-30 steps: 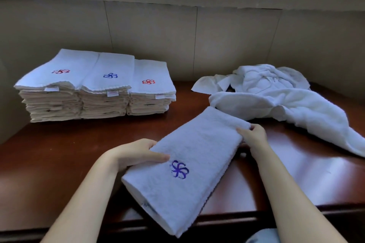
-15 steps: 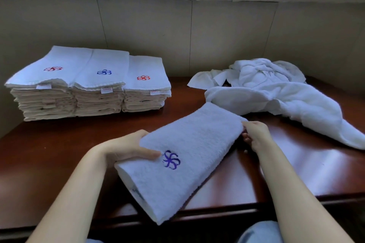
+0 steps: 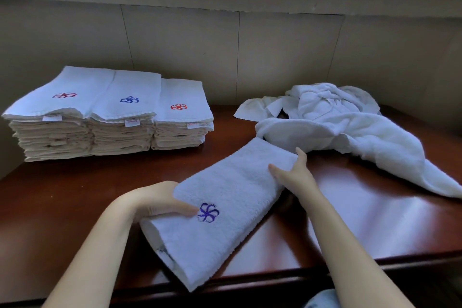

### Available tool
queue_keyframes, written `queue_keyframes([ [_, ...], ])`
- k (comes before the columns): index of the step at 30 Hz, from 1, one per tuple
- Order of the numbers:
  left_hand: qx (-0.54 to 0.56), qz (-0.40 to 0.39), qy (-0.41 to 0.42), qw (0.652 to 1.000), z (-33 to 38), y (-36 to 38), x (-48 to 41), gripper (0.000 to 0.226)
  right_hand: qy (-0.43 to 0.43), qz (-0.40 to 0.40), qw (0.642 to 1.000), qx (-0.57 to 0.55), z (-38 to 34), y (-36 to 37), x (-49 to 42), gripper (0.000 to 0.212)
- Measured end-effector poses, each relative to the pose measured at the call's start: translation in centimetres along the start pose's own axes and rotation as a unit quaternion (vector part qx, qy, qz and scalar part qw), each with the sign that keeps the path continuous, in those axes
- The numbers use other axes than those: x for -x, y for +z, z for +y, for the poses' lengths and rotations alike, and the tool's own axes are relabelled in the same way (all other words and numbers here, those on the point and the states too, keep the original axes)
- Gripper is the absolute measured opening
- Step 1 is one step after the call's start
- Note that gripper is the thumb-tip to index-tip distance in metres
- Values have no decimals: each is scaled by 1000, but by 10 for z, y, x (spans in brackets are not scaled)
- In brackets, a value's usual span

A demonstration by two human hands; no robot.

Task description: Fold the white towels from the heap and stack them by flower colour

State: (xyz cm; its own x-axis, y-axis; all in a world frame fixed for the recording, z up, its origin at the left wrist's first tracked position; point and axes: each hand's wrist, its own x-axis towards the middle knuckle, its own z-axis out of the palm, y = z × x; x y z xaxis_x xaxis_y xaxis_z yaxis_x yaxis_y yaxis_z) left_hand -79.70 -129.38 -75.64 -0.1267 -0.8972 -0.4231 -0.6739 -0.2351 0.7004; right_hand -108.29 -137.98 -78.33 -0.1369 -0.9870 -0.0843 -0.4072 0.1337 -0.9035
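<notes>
Folded towel (image 3: pixel 232 197) with a purple flower (image 3: pixel 208 212) lies diagonally on the dark wooden table (image 3: pixel 75 195), its near end reaching the table's front edge. Left hand (image 3: pixel 155 199) grips its left edge, thumb on top beside the flower. Right hand (image 3: pixel 293 174) pinches the far right edge, fingers closed on the cloth. Behind it to the right sprawls the heap of unfolded white towels (image 3: pixel 350 127). At far left stand three stacks: dark red flower (image 3: pixel 64 95), blue flower (image 3: pixel 129 99), orange-red flower (image 3: pixel 179 107).
</notes>
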Motion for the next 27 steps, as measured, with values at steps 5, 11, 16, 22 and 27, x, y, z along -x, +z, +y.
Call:
queue_keyframes([
  [5, 43, 25, 47, 998, -4, -2, 8, 73, 70, -49, 934, -348, -2, 16, 12, 88],
  [11, 62, 3, 104, 993, -1, -2, 25, 47, 67, -43, 909, -408, -16, 20, 19, 73],
  [16, 90, 97, 185, 974, 6, -25, 48, 47, -48, -79, 889, -449, -55, 12, 20, 87],
  [22, 163, 242, 236, 927, 44, -97, 23, 43, -174, -92, 923, -330, -210, 42, -79, 80],
  [27, 146, 373, 95, 911, 70, -167, -82, 41, -113, -118, 975, -150, -264, 136, -200, 30],
])
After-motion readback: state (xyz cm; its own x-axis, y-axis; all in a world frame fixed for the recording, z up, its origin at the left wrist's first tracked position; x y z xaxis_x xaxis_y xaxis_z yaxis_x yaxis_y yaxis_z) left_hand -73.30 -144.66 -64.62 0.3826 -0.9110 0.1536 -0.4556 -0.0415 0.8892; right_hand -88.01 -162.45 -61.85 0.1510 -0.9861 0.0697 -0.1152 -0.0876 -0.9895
